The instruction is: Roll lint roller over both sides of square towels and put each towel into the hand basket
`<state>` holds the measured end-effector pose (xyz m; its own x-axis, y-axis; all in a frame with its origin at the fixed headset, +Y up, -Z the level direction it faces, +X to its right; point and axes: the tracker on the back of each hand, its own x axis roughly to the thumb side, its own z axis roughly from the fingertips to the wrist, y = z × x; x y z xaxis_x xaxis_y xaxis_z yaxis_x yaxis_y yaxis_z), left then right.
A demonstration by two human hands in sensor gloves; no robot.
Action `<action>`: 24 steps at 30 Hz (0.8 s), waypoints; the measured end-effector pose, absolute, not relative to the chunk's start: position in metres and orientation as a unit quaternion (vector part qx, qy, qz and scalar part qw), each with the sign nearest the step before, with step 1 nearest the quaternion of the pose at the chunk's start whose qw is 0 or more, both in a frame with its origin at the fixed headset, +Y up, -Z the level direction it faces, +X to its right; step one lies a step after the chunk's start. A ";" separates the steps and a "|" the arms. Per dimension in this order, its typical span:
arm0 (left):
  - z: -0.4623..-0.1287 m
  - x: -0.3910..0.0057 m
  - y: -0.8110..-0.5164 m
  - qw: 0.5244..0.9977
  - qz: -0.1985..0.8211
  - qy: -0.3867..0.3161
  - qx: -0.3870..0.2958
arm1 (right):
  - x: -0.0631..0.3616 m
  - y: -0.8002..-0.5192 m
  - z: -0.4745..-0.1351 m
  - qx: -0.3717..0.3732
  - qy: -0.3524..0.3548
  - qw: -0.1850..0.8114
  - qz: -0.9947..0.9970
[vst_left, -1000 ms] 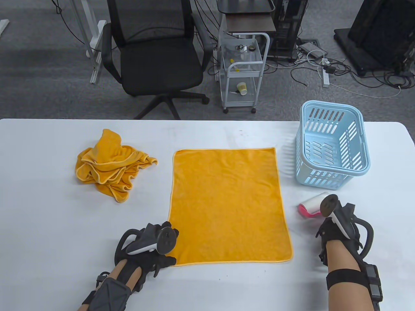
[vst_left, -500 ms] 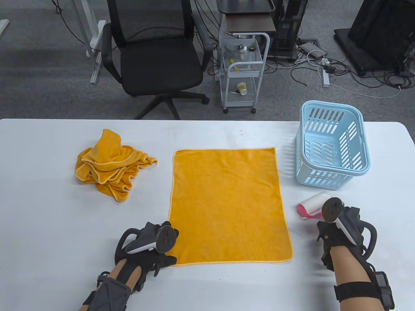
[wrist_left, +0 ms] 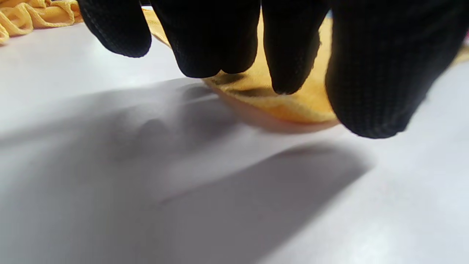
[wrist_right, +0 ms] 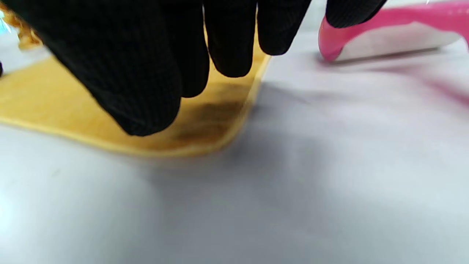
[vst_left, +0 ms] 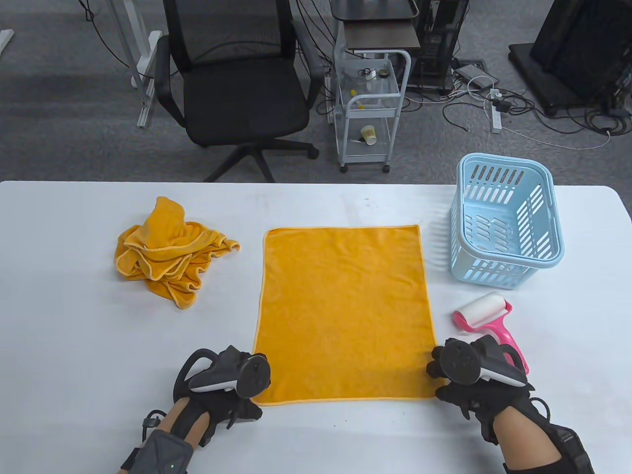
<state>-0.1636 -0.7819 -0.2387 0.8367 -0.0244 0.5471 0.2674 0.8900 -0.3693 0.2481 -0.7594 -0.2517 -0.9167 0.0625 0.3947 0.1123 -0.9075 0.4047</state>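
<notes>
**Flat towel, both near corners under the hands; basket holds no towel**

Progress: hand basket (vst_left: 508, 222) shows only bare slatted floor. One orange towel (vst_left: 343, 311) lies spread flat mid-bench; a crumpled towel pile (vst_left: 165, 249) sits well to its left. Lint roller (vst_left: 486, 318) lies on the bench right of the flat towel, unheld. Whether the upper face is already rolled, cannot tell. Judged: a flip is being set up; most work remains.

Hands: left hand (vst_left: 229, 377) at near-left corner, right hand (vst_left: 469, 373) at near-right corner. Wrist views show fingertips (wrist_left: 285, 69) hanging over towel corners; actual pinch cannot be told.

Materials: towel plush, stitched hem, rounded corners. Basket pale blue rigid plastic. Roller: white paper drum, pink handle. Bench (vst_left: 74, 345) smooth white.
</notes>
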 end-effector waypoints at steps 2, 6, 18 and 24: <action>-0.238 -0.161 -0.783 0.934 -0.085 -0.272 -0.216 | 0.247 -0.767 -0.251 -0.202 -0.229 0.034 -0.952; -0.236 -0.158 -0.784 0.931 -0.107 -0.278 -0.210 | 0.243 -0.771 -0.250 -0.196 -0.213 0.076 -0.954; -0.239 -0.164 -0.782 0.937 -0.069 -0.272 -0.208 | 0.247 -0.778 -0.255 -0.181 -0.196 0.029 -0.963; -0.241 -0.172 -0.756 0.950 -0.031 -0.264 -0.164 | 0.261 -0.763 -0.261 -0.166 -0.191 -0.057 -0.966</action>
<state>-0.1722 -0.7561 -0.2408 0.8589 0.0273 0.5115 0.1461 0.9440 -0.2959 0.2614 -0.7628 -0.2605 -0.9382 0.1744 0.2988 -0.0475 -0.9204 0.3881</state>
